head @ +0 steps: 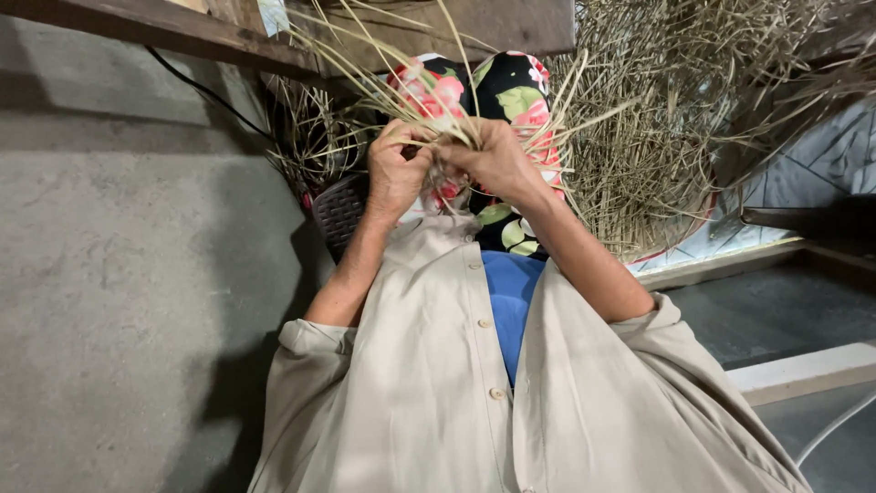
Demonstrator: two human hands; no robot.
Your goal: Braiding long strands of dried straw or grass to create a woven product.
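My left hand (pixel 394 172) and my right hand (pixel 497 157) meet in front of me, both closed on a bunch of pale dry grass strands (pixel 436 110) that fan up and outward from my fingers. The hands touch each other over my lap, which is covered by black cloth with red flowers and green leaves (pixel 511 96). I wear a beige buttoned shirt (pixel 438 383) open over a blue top (pixel 511 292). What the strands form between my fingers is hidden.
A large heap of dry straw (pixel 657 128) lies to the right on a patterned mat (pixel 776 210). A dark woven basket edge (pixel 339 212) shows beside my left wrist. Grey concrete floor (pixel 119 274) fills the left; wooden beams (pixel 182 32) cross the top.
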